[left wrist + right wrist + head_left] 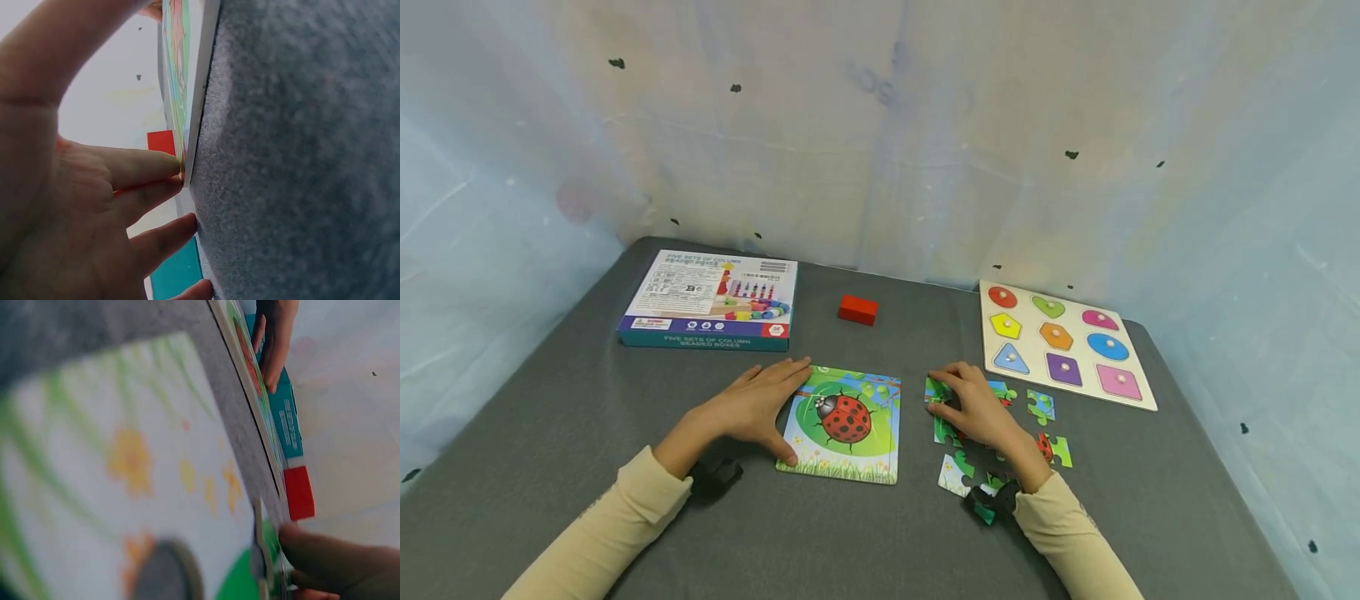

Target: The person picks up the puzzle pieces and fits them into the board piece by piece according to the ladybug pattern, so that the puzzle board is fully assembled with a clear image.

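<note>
A square ladybug puzzle board (846, 424) lies flat on the table. My left hand (757, 403) rests along its left side, thumb at the near corner and fingertips at the far corner. In the left wrist view those fingers (153, 164) are nearly straight against the board's edge. My right hand (973, 404) bends over loose puzzle pieces, thumb and forefinger at opposite edges of a green puzzle piece (936, 390). Its palm hides some pieces. A white puzzle piece with yellow flowers (131, 462) fills the near part of the right wrist view.
A beaded-column toy box (707, 300) stands at back left. A red block (857, 310) sits behind the board. A knobbed shape board (1066, 343) lies at back right. More puzzle pieces, such as a blue-green puzzle piece (1041, 406), lie around my right hand.
</note>
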Tool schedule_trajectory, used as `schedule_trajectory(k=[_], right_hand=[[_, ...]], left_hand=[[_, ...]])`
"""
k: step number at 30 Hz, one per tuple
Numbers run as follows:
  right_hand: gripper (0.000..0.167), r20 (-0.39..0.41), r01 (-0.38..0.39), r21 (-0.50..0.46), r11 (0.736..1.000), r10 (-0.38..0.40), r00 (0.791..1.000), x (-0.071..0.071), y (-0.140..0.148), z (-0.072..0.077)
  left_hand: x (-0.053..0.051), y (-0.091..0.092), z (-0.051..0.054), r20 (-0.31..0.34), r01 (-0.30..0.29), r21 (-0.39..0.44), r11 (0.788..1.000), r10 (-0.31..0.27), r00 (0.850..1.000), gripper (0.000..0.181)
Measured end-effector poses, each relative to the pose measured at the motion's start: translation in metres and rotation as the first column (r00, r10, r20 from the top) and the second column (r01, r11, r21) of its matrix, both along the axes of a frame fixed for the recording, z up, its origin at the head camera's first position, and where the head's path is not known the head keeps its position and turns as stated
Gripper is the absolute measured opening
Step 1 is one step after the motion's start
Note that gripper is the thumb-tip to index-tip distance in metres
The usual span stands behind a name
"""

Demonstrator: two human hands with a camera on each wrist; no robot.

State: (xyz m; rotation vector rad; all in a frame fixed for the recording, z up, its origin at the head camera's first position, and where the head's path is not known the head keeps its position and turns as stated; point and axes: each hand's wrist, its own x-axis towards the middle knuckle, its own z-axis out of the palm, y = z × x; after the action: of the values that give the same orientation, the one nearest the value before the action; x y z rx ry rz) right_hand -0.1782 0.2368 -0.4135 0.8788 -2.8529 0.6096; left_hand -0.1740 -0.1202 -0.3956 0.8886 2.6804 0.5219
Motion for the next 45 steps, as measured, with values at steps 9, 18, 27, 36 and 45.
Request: schedule_trajectory(k=[9,18,27,36,45], right_hand=[[0.055,0.093,-0.048,-0.044,0.998,0.052,0.994,-0.001,0.008,-0.002],[0.051,0.107,-0.016,-0.080,0.997,0.025,0.994,-0.002,0.004,0.000],[0.051,0.068,0.026,-0.127,0.992,-0.017,0.998,-0.004,0.004,-0.002],[0.048,-0.023,-0.037,-0.170,0.985,0.034,0.999,-0.003,-0.024,0.012],[0.045,-0.103,-0.147,-0.206,0.967,0.128,0.986,-0.003,-0.079,0.020]], left_hand=[[0.001,-0.001,0.002,0.001,0.011,-0.011,1.000,-0.011,1.000,0.120],[0.000,-0.001,-0.001,0.016,0.013,-0.015,1.000,-0.013,1.000,0.121],[0.001,-0.002,0.001,0.022,0.021,0.000,1.000,-0.021,1.000,0.120],[0.001,-0.006,-0.002,0.024,0.018,0.049,0.999,-0.019,1.000,0.121],[0.001,-0.004,-0.001,0.003,0.031,0.025,0.999,-0.032,0.999,0.119]])
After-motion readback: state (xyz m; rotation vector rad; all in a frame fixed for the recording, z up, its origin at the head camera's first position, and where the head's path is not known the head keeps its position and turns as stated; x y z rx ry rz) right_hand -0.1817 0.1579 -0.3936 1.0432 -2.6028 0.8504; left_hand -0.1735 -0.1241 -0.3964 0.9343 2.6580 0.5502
